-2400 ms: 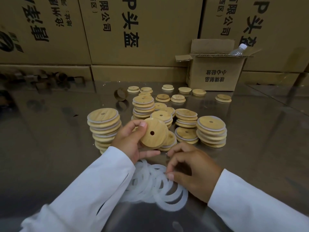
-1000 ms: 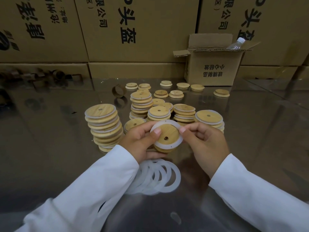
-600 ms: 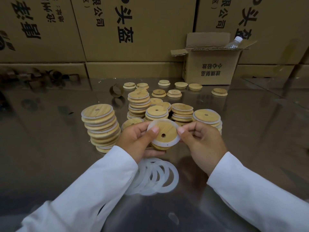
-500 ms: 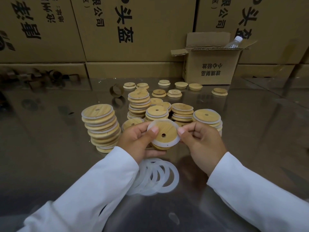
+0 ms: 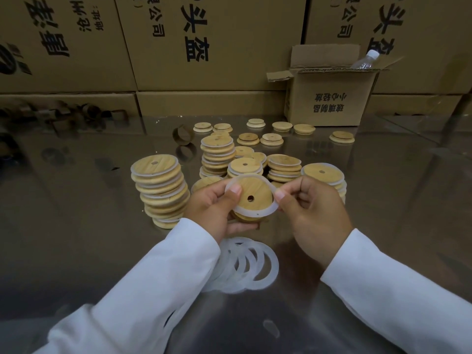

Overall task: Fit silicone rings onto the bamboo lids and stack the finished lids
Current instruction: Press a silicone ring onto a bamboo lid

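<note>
Lid [image 5: 255, 190] between left grip [image 5: 209, 210], right grip [image 5: 314, 213]

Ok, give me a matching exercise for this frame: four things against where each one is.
Things
1. bottle
2. loose rings
3. held lid
4. left stack

Places
a. flat on the table, nearest the camera
b. in the left hand, its ring pinched by the right hand
c. sticking out of the open box
d. standing on the table beside the left hand

Pairs: 1-c, 2-a, 3-b, 4-d
</note>
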The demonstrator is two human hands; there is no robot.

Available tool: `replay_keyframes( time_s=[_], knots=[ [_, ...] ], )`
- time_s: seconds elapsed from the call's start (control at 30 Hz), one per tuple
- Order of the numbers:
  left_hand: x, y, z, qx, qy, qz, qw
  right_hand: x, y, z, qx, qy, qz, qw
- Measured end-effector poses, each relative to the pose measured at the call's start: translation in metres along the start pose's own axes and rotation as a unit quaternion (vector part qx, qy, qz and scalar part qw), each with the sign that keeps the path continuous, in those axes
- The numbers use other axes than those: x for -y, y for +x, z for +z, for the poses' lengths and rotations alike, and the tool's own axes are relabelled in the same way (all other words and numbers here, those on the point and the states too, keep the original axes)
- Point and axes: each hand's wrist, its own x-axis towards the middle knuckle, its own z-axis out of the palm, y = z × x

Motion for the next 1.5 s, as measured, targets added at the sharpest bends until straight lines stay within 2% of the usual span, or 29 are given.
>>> replay_keyframes(
  time_s=[0.13,0.3,0.43,0.6,0.87,1.13,1.5],
  knots=[
    [-0.002,-0.001,-0.001,0.011,-0.028,-0.01,0.999,0.001,0.0,0.0,-0.015,0.005,-0.021,1.0],
    [-0.003,-0.003,-0.002,0.04,-0.009,-0.006,0.999,-0.003,0.002,-0.007,0.009,0.113,0.046,0.992],
    [-0.003,-0.002,-0.001,0.035,-0.022,-0.011,0.999,-0.002,0.003,-0.006,0.005,0.153,0.056,0.987],
    [-0.005,-0.002,0.001,0.038,-0.053,-0.021,0.998,-0.004,-0.002,0.0,-0.029,0.119,0.044,0.992],
    [-0.004,-0.002,0.001,0.05,-0.065,-0.023,0.996,-0.006,-0.003,0.003,-0.039,0.12,0.075,0.989],
    [-0.001,-0.001,-0.006,0.051,0.094,0.027,0.994,-0.007,-0.002,-0.002,-0.005,0.054,0.043,0.998],
    [-0.003,-0.002,-0.005,0.023,0.114,0.043,0.992,-0.008,-0.003,-0.004,-0.013,-0.028,0.037,0.999]
  ],
)
